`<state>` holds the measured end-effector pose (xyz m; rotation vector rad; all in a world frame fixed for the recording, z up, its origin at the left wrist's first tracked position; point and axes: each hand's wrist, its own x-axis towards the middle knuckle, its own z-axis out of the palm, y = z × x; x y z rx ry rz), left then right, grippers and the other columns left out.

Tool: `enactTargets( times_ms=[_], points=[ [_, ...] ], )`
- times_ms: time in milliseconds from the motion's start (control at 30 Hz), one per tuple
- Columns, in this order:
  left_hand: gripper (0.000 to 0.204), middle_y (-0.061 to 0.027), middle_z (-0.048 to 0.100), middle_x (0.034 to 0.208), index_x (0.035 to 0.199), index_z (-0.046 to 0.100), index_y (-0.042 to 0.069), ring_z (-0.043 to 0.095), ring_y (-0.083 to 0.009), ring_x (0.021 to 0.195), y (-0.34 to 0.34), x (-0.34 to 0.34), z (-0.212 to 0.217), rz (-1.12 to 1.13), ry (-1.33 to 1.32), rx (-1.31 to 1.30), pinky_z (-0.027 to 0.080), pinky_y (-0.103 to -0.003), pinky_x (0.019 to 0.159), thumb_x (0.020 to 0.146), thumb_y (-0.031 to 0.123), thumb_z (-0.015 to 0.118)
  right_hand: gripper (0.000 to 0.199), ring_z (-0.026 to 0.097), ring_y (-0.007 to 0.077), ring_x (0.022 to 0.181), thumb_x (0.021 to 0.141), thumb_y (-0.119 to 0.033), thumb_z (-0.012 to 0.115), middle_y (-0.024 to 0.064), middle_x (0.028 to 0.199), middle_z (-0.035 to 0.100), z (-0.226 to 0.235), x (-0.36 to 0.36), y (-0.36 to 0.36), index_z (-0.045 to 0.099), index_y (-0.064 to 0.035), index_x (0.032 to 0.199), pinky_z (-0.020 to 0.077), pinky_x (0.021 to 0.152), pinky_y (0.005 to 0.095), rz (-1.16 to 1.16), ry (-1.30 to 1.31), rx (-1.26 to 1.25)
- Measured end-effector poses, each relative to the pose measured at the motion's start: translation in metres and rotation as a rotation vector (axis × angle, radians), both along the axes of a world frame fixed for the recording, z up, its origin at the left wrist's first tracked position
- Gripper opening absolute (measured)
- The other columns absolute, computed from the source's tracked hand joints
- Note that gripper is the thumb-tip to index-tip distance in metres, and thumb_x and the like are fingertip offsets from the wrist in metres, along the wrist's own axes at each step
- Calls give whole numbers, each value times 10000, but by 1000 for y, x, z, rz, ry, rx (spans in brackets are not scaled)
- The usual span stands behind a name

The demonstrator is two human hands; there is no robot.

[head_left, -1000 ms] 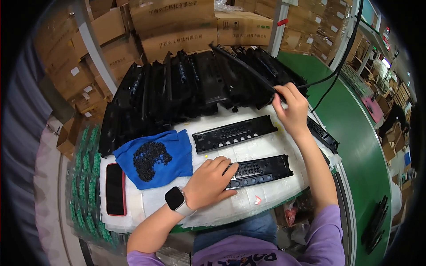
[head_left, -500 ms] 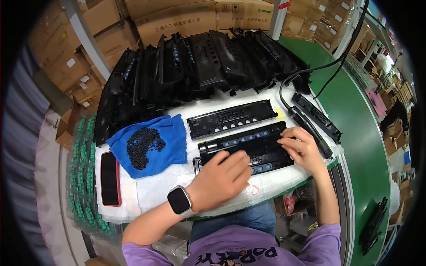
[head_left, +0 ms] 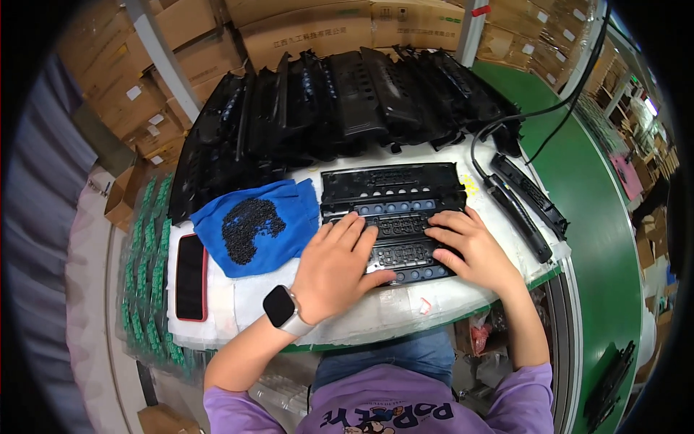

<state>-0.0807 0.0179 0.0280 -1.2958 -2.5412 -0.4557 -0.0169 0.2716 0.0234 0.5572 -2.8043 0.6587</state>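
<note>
Three long black plastic panels lie side by side on the white cloth before me: a far panel (head_left: pixel 350 186), a middle panel (head_left: pixel 405 223) and a near panel (head_left: pixel 406 254). Round holes and bluish round caps run along their edges. My left hand (head_left: pixel 334 262), fingers stretched out, rests across the left ends of the middle and near panels, its thumb at the near edge. Over their right ends my right hand (head_left: pixel 473 249) lies with its fingers apart. The panels' ends are partly hidden under both hands.
A blue cloth (head_left: pixel 289 246) bearing small black pieces lies left, beside a red-edged phone (head_left: pixel 191 278). Many black panels (head_left: pixel 347 94) are stacked at the back. A corded black tool (head_left: pixel 517 217) and a narrow black part (head_left: pixel 531 194) lie right. Green pieces (head_left: pixel 148 260) hang leftward.
The middle and near panels now lie straighter and close against the far one. My left hand has moved to their left ends; my right hand has gone from bent fingers to spread ones.
</note>
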Motion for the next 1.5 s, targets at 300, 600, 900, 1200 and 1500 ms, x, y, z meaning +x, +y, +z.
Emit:
enactTargets(
  times_ms=[300,600,900,1200,1500],
  points=[
    [650,-235,547,1144,1195,461,-68,513,-390,1066,-175,-7,-15,960,324,-118,437,-431,888,755,350,694,379,501,312,1143,685,-83,649,131,1154,572,2,8,-13,619,-20,1057,316,1029,482,-82,28,26],
    [689,-224,589,1032,1174,461,-55,540,-377,956,-199,-14,-26,1094,59,-65,471,-428,796,703,395,688,347,516,335,1087,673,-27,633,150,1109,576,-5,4,-18,611,13,1017,375,964,435,-65,83,-13],
    [1033,-220,609,896,1380,193,-16,572,-392,869,-202,-9,-15,965,30,110,476,-429,769,616,317,804,341,510,348,1093,679,-21,623,157,1115,575,0,5,-22,618,19,1018,375,969,435,-100,56,-22],
    [1053,-235,601,884,1374,203,-30,573,-378,847,-205,-4,-14,999,-54,169,478,-410,740,596,317,822,331,502,358,1095,682,-18,609,159,1134,568,-1,4,-27,620,25,1010,376,965,424,-115,32,-24],
    [993,-239,602,905,1343,262,-48,563,-381,878,-204,-6,-16,957,-16,205,469,-409,763,602,319,814,326,491,348,1107,681,-28,600,155,1146,563,-2,5,-29,621,23,1002,369,973,409,-162,-21,-77]
  ],
)
